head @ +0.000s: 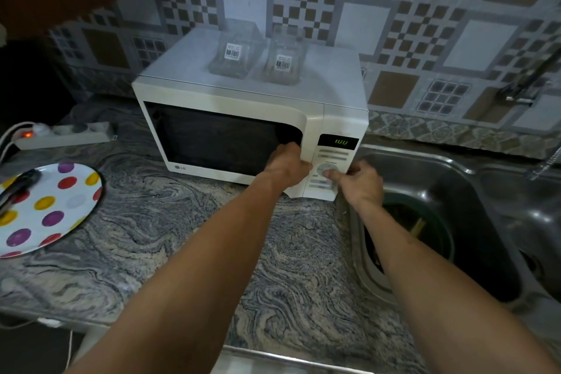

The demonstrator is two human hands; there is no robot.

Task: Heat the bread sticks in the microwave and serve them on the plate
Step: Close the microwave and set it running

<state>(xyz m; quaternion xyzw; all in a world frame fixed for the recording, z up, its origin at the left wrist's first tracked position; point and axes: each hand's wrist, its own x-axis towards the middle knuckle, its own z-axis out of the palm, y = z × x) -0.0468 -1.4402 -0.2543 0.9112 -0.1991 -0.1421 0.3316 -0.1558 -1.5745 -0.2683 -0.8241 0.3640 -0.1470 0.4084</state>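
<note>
A white microwave point(243, 106) stands on the marbled counter with its door closed and green digits lit on its display point(338, 142). My left hand point(288, 164) grips the right edge of the door, fingers curled into the handle recess. My right hand point(359, 181) has its other fingers curled while its thumb presses on the round dial point(326, 171) of the control panel. A white plate with coloured dots point(57, 206) lies at the left, with black tongs point(15, 190) resting on it. No bread sticks are visible; the dark door window hides the inside.
Two clear plastic containers point(235, 50) point(283, 59) with barcode labels sit on top of the microwave. A power strip point(66, 135) with a lit switch lies at the back left. A steel sink point(455, 222) holding a dark green bowl point(425, 231) is at the right.
</note>
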